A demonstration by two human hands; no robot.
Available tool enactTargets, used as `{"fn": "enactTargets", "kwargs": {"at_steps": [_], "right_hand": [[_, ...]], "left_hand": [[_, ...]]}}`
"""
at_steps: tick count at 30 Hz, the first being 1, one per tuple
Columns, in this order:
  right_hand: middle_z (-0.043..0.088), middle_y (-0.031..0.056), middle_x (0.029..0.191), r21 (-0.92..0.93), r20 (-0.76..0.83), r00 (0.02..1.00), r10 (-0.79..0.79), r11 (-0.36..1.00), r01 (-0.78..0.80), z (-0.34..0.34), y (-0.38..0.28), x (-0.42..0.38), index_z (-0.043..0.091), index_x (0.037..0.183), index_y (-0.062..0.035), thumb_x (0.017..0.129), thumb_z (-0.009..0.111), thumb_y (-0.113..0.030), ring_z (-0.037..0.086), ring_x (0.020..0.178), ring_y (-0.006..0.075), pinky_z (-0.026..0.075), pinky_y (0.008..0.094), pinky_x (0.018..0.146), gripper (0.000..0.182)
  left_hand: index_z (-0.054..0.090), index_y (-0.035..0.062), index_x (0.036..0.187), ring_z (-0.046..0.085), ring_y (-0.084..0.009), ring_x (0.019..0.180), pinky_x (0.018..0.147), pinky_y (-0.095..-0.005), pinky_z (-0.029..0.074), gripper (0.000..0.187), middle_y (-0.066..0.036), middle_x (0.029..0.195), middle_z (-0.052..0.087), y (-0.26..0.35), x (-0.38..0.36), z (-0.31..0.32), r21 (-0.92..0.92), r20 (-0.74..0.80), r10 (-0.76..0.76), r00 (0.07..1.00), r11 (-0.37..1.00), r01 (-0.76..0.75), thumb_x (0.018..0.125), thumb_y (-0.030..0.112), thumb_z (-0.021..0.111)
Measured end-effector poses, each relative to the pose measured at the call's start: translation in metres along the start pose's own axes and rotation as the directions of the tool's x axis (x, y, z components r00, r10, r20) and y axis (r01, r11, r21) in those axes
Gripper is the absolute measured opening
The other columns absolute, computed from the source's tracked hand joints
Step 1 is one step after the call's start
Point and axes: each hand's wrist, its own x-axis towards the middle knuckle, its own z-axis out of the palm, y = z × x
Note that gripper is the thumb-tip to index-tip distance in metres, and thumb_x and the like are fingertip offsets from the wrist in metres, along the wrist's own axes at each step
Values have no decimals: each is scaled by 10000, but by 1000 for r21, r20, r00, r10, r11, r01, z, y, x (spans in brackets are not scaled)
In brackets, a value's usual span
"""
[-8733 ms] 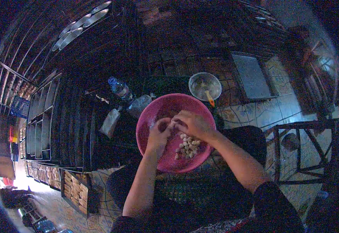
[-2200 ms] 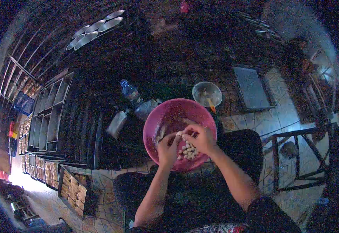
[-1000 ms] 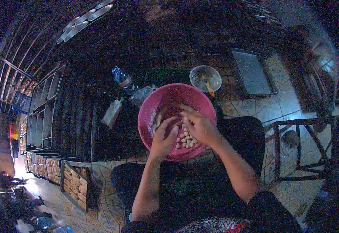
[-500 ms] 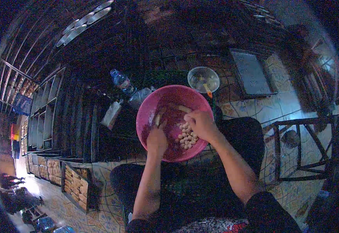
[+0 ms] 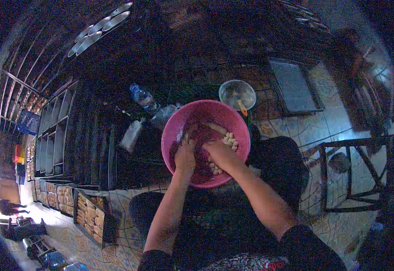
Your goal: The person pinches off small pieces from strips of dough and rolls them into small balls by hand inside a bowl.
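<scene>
A pink basin (image 5: 166,158) is in front of me between my knees. Inside it lie several small pale dough balls (image 5: 230,141), partly covered by my right hand, and a dough strip (image 5: 217,128) along the far wall. My left hand (image 5: 185,156) is down in the basin's left half, closed around what looks like a piece of dough, though dim light blurs it. Close beside it, my right hand (image 5: 222,154) reaches over the balls with its fingers bunched towards the left hand; whatever is at those fingertips is hidden.
Behind the basin stand a metal bowl (image 5: 227,95) with an orange-handled tool (image 5: 242,107), a plastic bottle (image 5: 142,95) and a plastic bag (image 5: 131,135). A metal frame (image 5: 323,176) is at right. Racks and a tray of bread-like pieces (image 5: 90,217) are at left.
My right hand has moved left from the basin's right side towards my left hand. More balls show at the far right, and fewer show below the hand.
</scene>
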Motion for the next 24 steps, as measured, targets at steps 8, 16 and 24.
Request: {"fn": "enactTargets", "kwargs": {"at_steps": [8,16,24], "right_hand": [[677,217,1142,-108,62,989,137,986,-130,32,32,9,690,1068,-44,875,623,-113,657,1087,389,537,503,899,216],[672,128,1260,207,-322,924,-204,938,279,-38,3,-7,643,1279,-95,803,763,-101,591,1249,332,457,422,1083,491],[716,113,1130,160,-366,908,-204,947,277,-46,-1,-9,692,1170,-103,818,798,-194,624,1211,278,468,387,1051,378]], "left_hand": [[591,127,1373,677,-452,930,847,-521,530,406,-267,1054,685,28,1,-36,162,-35,197,980,969,-189,988,211,494],[639,-11,1261,700,-305,787,707,-434,521,386,-201,895,723,-17,1,-33,-254,107,55,993,967,-26,946,166,505],[694,16,1105,630,-214,758,687,-370,512,297,-69,861,680,29,-28,-44,-247,86,201,976,953,-175,1009,282,604]]}}
